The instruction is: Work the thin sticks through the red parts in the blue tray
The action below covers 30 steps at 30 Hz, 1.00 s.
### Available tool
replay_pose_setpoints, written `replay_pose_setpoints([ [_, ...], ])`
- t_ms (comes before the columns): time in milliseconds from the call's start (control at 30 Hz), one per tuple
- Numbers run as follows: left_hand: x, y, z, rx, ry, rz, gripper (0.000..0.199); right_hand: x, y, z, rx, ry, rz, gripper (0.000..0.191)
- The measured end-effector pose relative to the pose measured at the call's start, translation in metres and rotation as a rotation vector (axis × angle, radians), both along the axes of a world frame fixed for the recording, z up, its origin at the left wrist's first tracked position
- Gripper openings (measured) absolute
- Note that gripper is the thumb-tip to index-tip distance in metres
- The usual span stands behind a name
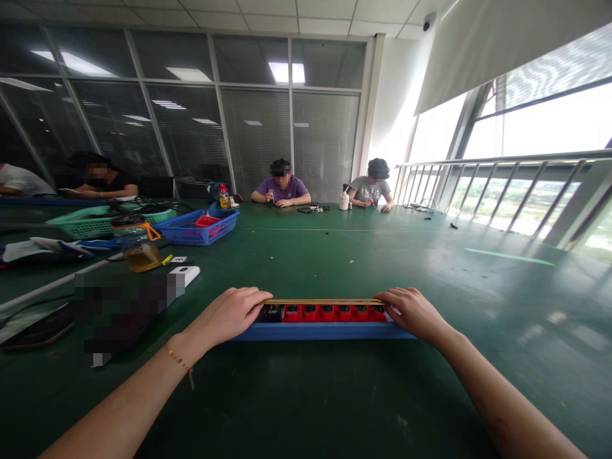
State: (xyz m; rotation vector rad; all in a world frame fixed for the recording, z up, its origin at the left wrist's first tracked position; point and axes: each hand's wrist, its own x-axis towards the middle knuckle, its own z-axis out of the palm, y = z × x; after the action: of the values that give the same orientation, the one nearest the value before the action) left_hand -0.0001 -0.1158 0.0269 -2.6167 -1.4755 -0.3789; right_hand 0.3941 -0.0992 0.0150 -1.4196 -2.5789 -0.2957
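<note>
Yellow-edged strip [325,301] runs along far side of blue tray [325,331], on green worktop [354,274], straight ahead of wearer. Left grip [234,311] clamped on strip's left end, right grip [415,311] clamped on right end. Inside tray: row of red parts [326,313], black parts [273,313] at left. Cannot tell whether strip touches tray. Best handling: ends level, pressure even, so thin strip neither bows nor twists; thumbs clear of parts.
</note>
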Motion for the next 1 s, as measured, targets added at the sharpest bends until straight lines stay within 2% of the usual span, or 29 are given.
replay_pose_setpoints([
  [167, 0.000, 0.003, -0.001, -0.084, -0.075, -0.005, 0.033, 0.003, 0.001, -0.002, -0.045, 0.099, 0.041, 0.037],
  [367, 0.001, -0.001, 0.005, -0.212, -0.195, -0.006, 0.035, 0.004, 0.001, -0.001, -0.120, 0.208, 0.056, 0.038],
  [533, 0.001, -0.004, 0.009, -0.313, -0.273, 0.000, 0.042, 0.006, 0.003, -0.003, -0.138, 0.221, 0.028, 0.038],
  [733, 0.000, 0.001, 0.009, -0.312, -0.371, 0.021, 0.041, 0.006, 0.003, -0.003, -0.138, 0.223, 0.034, 0.038],
  [1000, -0.008, 0.007, 0.007, -0.405, -0.394, 0.077, 0.045, 0.007, 0.004, -0.004, -0.123, 0.204, 0.035, 0.036],
])
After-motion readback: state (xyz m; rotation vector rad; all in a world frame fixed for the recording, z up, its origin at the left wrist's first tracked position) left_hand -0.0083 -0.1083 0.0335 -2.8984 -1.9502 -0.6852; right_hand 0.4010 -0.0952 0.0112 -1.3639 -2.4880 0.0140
